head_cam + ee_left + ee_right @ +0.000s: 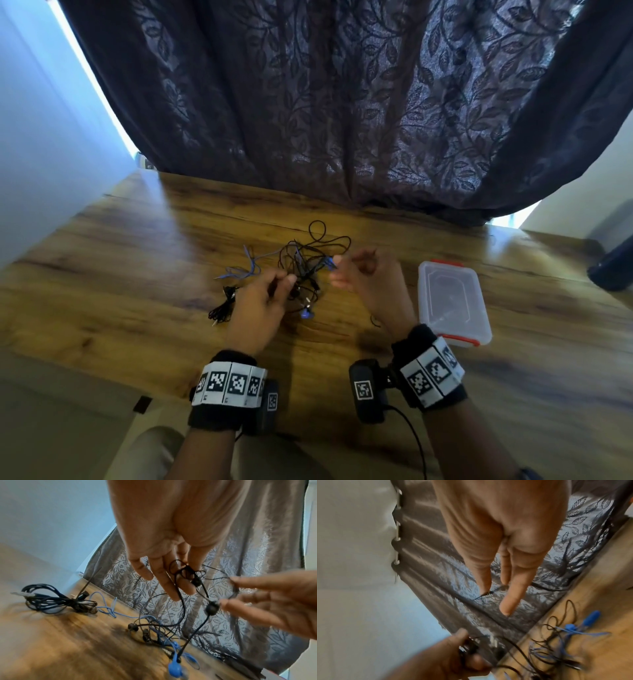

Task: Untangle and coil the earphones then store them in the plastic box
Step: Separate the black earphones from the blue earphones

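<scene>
A tangle of black earphones [308,263] and blue earphones [251,265] lies on the wooden table [137,274]. My left hand [281,284] pinches a black earphone cord [181,601] near one black earbud [195,581] and lifts it off the table. My right hand [339,270] pinches the same black cord [488,593] between thumb and forefinger, close to another black earbud [211,608]. A blue earbud [175,669] sits beneath the hands. The clear plastic box [452,301] with red clasps stands to the right of my right hand; its lid looks on.
A separate coiled dark cable bundle [222,308] lies left of my left hand. A dark patterned curtain [342,120] hangs along the table's far edge. A dark object [613,270] sits at the far right edge.
</scene>
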Demonstrator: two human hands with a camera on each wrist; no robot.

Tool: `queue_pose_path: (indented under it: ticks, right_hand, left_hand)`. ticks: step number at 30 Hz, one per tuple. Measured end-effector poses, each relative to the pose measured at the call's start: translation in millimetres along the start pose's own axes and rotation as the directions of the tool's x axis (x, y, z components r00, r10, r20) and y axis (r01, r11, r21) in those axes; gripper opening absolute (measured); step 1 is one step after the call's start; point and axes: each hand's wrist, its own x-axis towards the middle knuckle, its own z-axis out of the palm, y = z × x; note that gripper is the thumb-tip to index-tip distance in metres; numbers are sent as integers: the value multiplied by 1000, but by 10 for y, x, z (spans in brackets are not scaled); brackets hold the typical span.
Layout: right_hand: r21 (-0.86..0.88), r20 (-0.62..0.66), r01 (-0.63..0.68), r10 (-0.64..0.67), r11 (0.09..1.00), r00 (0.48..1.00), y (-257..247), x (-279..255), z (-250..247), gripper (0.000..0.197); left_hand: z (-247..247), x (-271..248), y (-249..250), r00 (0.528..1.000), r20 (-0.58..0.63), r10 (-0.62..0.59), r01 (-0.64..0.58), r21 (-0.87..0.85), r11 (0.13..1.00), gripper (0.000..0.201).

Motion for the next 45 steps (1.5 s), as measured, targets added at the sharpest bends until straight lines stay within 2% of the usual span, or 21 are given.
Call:
queue_pose_path:
  ticks: [3, 5, 8, 11, 16, 19, 21, 23, 26, 30, 32, 35, 40, 41, 42, 43, 45]
  right_hand:
    - [-260, 130, -66, 102, 963, 986, 246, 23, 60, 59]
    - [-301, 164, -62, 115, 952, 980, 269, -18, 134, 66]
    - [-336, 117, 77, -40, 939, 992, 212, -142, 285, 55]
    - [-329, 108, 192, -165, 925, 980, 199, -219, 422, 50]
    - [-215, 307, 198, -127, 956, 943, 181, -158, 434, 40]
    - [-239, 329, 198, -113, 951, 938, 157, -86, 324, 25]
    - [-295, 279, 240, -157, 925, 947, 128, -36, 239, 12]
    - [-315, 160, 245, -203, 917, 966, 132, 22, 184, 8]
    - [-223, -60, 203, -221, 953, 973, 173, 92, 184, 12]
    - [-100, -216, 170, -188, 980, 958, 179, 161, 170, 11]
    - [-104, -272, 194, -215, 976, 938, 161, 190, 127, 9]
    - [-124, -369, 242, -271, 962, 889, 164, 244, 60, 7]
    - [-95, -540, 236, -249, 967, 804, 182, 283, -43, 9]
    - [-99, -554, 221, -238, 970, 798, 166, 285, -77, 8]
    - [-110, -535, 192, -221, 975, 816, 153, 292, -106, 6]
    - [-123, -477, 157, -197, 980, 857, 136, 294, -128, 4]
    - [-162, -279, 117, -159, 980, 947, 95, 274, -135, 5]
  left_hand:
    - [-46, -13, 85, 999, -32, -16, 12, -143, 990, 26]
    - [-59, -12, 115, 999, -34, -38, 31, -189, 981, 31]
    - [-66, 2, 95, 999, -16, -47, 41, -265, 963, 41]
    - [-54, 10, 103, 999, -5, -47, 43, -318, 947, 54]
    - [-45, -20, 177, 995, 47, -86, 97, -359, 928, 57]
    - [-93, -21, 152, 990, 65, -126, 141, -337, 931, 46]
    - [-146, -21, 107, 982, 57, -183, 191, -317, 929, 41]
    - [-200, -31, 90, 974, 86, -209, 225, -285, 932, 42]
    - [-225, -37, 121, 969, 128, -210, 236, -235, 943, 50]
    - [-245, -42, 92, 952, 213, -220, 243, -86, 966, 50]
    - [-267, -64, 68, 947, 229, -225, 233, -7, 972, 41]
    - [-329, -95, 37, 965, 147, -217, 218, 11, 976, 18]
    - [-437, -112, 71, 986, 89, -140, 144, -32, 989, 16]
    - [-460, -102, 88, 990, 66, -127, 131, -56, 990, 14]
    - [-483, -89, 115, 992, 41, -116, 120, -98, 988, 11]
    - [-508, -73, 159, 994, 22, -103, 105, -146, 984, 9]
    - [-542, -24, 300, 999, -9, -45, 43, -184, 982, 7]
